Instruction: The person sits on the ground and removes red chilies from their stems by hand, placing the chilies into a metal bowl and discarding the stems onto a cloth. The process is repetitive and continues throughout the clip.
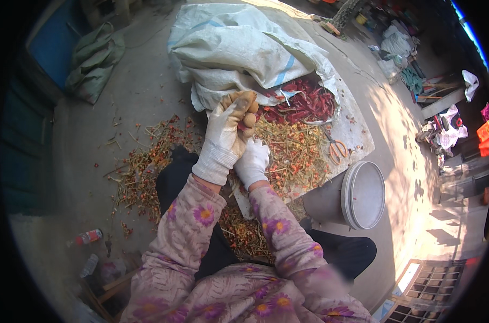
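Note:
My left hand (228, 133), in a white knit glove with tan-coated fingers, is raised with its fingers curled. A bit of red, which looks like a dried chili pepper (242, 126), shows between those fingers and the palm. Just below and to the right is my right hand (253, 159), also in a white glove; its fingers are bent and what they hold is hidden. Beyond both hands, dried red chilies (305, 101) spill from the mouth of a white woven sack (244, 48). Cut stems and chili scraps (297, 151) lie thickly under and around my hands.
Orange-handled scissors (338, 151) lie on the pale sheet (355, 135) to the right. Beside my right leg is a lidded grey bucket (363, 196). More stems (141, 177) cover the ground at left. A green sack (97, 64) rests near the blue door (56, 42).

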The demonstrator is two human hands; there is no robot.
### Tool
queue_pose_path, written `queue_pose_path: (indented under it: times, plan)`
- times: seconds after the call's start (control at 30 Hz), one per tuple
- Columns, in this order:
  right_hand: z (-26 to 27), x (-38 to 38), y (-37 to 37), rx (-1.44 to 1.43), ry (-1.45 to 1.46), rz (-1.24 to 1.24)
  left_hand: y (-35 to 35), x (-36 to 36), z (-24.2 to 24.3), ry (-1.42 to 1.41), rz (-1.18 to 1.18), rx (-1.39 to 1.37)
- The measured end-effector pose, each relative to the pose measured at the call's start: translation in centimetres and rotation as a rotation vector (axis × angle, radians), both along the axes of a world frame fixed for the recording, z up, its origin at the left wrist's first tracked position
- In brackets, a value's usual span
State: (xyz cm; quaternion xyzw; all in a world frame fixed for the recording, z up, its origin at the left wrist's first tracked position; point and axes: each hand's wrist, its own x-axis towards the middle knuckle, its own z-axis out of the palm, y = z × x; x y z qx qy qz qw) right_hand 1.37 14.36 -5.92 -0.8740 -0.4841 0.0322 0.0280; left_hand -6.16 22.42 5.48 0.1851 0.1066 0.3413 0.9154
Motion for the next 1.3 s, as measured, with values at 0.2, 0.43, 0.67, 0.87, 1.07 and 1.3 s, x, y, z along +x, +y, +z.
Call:
queue_pose_path:
  times: [0.2, 0.43, 0.67, 0.87, 1.07, 1.3]
  plan:
    - [-0.6, 1.1, -1.1, 0.031, -0.037, 0.035, 0.1, 0.0, 0.0, 0.028, 0.036, 0.044]
    - [1.8, 5.3, -6.8, 0.438, 0.302, -0.029, -0.8, 0.4, 0.6, 0.364, 0.030, 0.275]
    - [7.8, 4.4, -7.5, 1.149, 1.404, -0.248, -2.5, 1.6, -0.6, 0.573, -0.188, 0.746]
    - [9.6, 2.9, -7.2, 1.155, 1.466, -0.211, -3.5, 2.1, -1.0, 0.342, -0.189, 0.604]
    - [5.2, 4.2, -6.1, 1.123, 1.546, -0.297, -2.7, 1.5, 0.1, 0.449, -0.084, 0.442]
    - [0.1, 2.7, -3.5, 0.375, 0.149, 0.025, -1.3, 0.7, 0.4, 0.350, 0.015, 0.187]
